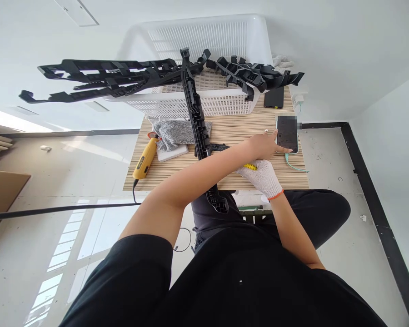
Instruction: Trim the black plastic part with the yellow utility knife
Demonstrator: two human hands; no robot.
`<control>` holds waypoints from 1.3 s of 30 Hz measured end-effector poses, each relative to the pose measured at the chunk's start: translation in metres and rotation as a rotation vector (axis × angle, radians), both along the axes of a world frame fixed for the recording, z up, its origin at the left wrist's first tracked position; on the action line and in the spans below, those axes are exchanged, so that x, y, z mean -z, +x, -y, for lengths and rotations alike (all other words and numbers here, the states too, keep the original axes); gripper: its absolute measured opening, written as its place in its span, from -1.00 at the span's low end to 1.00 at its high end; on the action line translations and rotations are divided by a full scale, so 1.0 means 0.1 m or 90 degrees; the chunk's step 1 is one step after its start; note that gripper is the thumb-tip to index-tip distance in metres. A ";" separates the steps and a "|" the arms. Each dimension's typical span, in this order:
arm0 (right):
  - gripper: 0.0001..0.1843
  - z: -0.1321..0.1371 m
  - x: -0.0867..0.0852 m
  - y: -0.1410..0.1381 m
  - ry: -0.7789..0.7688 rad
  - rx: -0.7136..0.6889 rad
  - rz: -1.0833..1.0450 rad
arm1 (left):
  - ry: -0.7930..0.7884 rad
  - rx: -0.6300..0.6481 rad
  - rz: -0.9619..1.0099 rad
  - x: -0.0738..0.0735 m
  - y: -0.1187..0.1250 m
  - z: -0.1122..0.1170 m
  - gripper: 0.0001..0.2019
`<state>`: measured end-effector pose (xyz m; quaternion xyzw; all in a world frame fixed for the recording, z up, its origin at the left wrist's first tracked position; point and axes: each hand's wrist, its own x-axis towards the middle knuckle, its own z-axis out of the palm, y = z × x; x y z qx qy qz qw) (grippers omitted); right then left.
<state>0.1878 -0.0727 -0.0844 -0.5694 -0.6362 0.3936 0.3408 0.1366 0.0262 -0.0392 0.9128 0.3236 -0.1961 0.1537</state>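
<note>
My bare left hand (264, 144) reaches across to the right, fingers apart, with fingertips at the screen of a phone (287, 134) lying on the table. Just below it, my right hand (261, 177) wears a white knitted glove with an orange cuff edge. It is closed on a yellow ridged handle (250, 166); the tool's other end is hidden. A long black plastic trim piece (197, 118) leans from the basket across the table to my lap, passing under my left forearm. A dark textured object (218, 147) lies beside it, partly covered by that forearm.
A white plastic basket (204, 106) stands at the back, with black trim pieces (119, 77) and others (248, 75) across it. A yellow corded tool (145, 159), a grey glove (173, 132) and a white block (172, 153) lie left. A black device (274, 98) lies back right.
</note>
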 end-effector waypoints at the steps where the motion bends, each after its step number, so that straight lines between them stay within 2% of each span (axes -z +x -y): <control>1: -0.71 0.00 -0.01 0.00 -0.002 -0.001 0.001 | 0.005 0.002 0.002 0.00 0.00 0.00 -0.27; 5: -0.72 0.01 -0.04 -0.01 -0.015 -0.001 0.007 | 0.012 -0.011 0.021 -0.03 -0.02 0.02 -0.28; 10: -0.76 0.02 -0.04 0.00 -0.056 -0.007 0.040 | 0.030 -0.080 0.027 -0.06 0.01 -0.01 -0.23; 17: -0.70 0.01 -0.05 0.01 -0.079 -0.009 0.053 | 0.058 -0.085 0.045 -0.04 0.07 -0.02 -0.26; 22: -0.71 0.03 -0.05 0.01 -0.082 -0.007 0.025 | 0.010 -0.121 0.056 -0.18 -0.04 -0.01 -0.15; 25: -0.69 0.04 -0.05 0.01 -0.099 -0.005 0.003 | -0.028 -0.132 0.101 -0.32 -0.16 0.01 -0.19; 29: -0.67 0.05 -0.06 0.02 -0.086 -0.015 -0.015 | 0.001 -0.161 0.137 -0.40 -0.19 0.01 -0.30; 32: -0.69 0.06 -0.07 0.02 -0.084 -0.019 -0.018 | -0.005 -0.269 0.145 -0.30 0.02 -0.11 -0.31; 35: -0.79 0.05 -0.04 0.03 -0.084 -0.019 0.006 | -0.078 -0.373 0.186 -0.11 0.34 -0.30 -0.12; 37: -0.77 0.04 0.02 0.02 -0.093 -0.001 0.048 | -0.079 -0.394 0.229 0.04 0.53 -0.43 -0.04; 39: -0.70 0.01 0.09 0.02 -0.084 0.014 0.114 | -0.065 -0.398 0.253 0.17 0.68 -0.52 -0.05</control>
